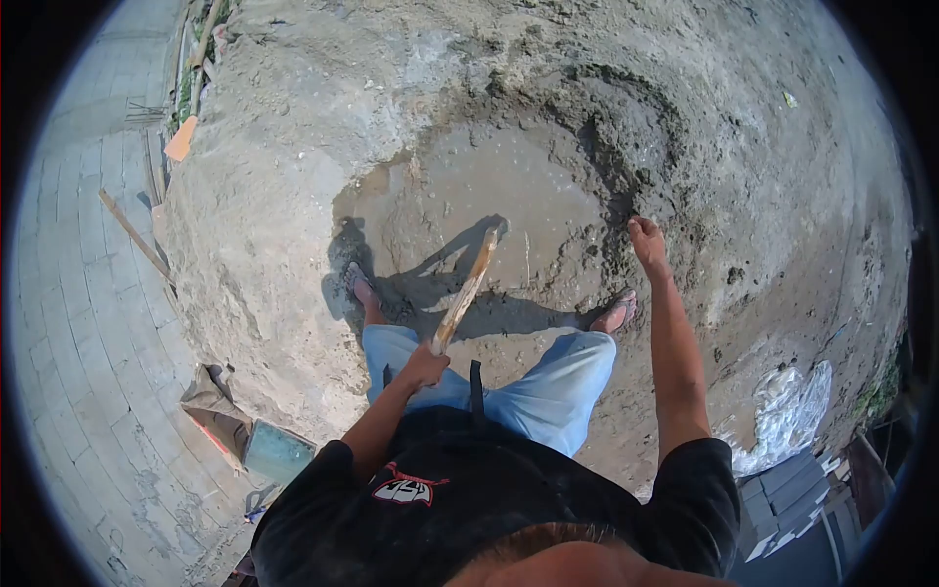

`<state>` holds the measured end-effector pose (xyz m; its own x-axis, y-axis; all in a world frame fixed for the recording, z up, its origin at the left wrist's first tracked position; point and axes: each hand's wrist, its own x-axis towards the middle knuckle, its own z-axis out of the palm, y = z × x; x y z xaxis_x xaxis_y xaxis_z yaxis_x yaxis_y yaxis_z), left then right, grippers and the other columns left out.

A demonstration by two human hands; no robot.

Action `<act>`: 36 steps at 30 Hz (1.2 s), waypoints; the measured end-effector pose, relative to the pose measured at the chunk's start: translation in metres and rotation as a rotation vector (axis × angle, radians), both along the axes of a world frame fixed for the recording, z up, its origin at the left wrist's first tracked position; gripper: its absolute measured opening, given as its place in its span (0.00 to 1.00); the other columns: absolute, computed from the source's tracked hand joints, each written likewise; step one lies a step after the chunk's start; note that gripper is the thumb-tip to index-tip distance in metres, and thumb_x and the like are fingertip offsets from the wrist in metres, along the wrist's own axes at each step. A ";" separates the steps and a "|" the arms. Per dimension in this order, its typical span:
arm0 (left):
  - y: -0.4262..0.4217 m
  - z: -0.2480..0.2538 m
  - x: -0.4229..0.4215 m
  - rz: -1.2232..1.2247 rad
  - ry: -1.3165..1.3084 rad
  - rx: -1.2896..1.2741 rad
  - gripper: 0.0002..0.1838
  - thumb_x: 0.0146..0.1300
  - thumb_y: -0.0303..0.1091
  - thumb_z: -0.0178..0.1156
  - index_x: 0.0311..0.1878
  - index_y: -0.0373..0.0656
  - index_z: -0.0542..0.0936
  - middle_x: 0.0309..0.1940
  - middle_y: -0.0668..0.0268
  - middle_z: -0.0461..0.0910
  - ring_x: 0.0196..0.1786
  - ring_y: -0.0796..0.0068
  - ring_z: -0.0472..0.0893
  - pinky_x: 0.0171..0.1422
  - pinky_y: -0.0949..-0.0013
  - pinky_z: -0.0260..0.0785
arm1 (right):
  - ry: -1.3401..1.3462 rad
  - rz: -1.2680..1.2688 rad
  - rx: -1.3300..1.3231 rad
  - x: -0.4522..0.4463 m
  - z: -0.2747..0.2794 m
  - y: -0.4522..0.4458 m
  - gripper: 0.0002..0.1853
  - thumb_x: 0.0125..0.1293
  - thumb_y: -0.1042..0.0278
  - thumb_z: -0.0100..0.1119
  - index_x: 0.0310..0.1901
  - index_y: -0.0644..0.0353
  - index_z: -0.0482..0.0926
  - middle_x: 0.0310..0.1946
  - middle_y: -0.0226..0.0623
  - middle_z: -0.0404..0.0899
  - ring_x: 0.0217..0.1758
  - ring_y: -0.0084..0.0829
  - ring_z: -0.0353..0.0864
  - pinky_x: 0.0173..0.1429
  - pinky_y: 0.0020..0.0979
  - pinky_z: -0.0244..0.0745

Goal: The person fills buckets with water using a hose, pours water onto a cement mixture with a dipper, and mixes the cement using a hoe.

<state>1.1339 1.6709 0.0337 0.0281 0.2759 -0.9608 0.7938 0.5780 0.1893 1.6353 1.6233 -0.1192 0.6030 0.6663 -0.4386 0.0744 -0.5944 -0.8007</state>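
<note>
Here, the person's left hand [425, 365] is wrapped around the near end of a wooden handle [468, 292], close to the left thigh. The handle slants forward and to the right, its far end over the wet mud [489, 181]; whether that end touches the mud is hard to tell. The right hand [646, 240] is well apart from the handle, held out near the mud's right edge with its fingers curled together; whether it pinches something small cannot be told.

Dark clods form a ridge [641, 112] along the far right of the mud. Both feet are planted wide at the near side, the left foot [359, 284] and the right foot [618, 311] in sandals. Paving [83, 323] runs along the left, a plank [135, 235] lying across its edge. Clear plastic [790, 411] lies at the lower right, beside stacked blocks [782, 499].
</note>
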 end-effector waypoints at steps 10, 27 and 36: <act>0.054 0.009 -0.086 -0.296 -0.023 -0.007 0.36 0.55 0.41 0.60 0.65 0.36 0.59 0.43 0.37 0.77 0.46 0.36 0.78 0.51 0.47 0.70 | 0.715 -0.117 -0.670 -0.425 -0.140 0.108 0.33 0.55 0.44 0.64 0.51 0.68 0.72 0.39 0.43 0.76 0.37 0.36 0.76 0.36 0.39 0.73; 0.211 -0.193 -0.023 -0.384 -0.123 0.690 0.42 0.50 0.28 0.63 0.70 0.49 0.57 0.47 0.52 0.75 0.45 0.49 0.79 0.43 0.52 0.74 | 0.671 -0.165 0.226 -0.285 -0.121 0.425 0.28 0.59 0.62 0.66 0.56 0.56 0.60 0.33 0.34 0.72 0.30 0.27 0.75 0.34 0.32 0.76; 0.458 -0.283 0.090 -0.497 0.104 1.086 0.35 0.55 0.26 0.58 0.67 0.46 0.59 0.42 0.49 0.78 0.40 0.49 0.82 0.42 0.52 0.76 | 0.533 0.143 0.024 -0.292 -0.158 0.557 0.29 0.58 0.66 0.62 0.59 0.67 0.65 0.38 0.43 0.77 0.34 0.36 0.78 0.36 0.37 0.78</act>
<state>1.2243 2.1294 -0.2492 0.2973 0.9249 -0.2370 0.9253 -0.2178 0.3105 1.3432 2.1806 -0.2770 0.2048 0.7387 -0.6422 -0.2662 -0.5893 -0.7628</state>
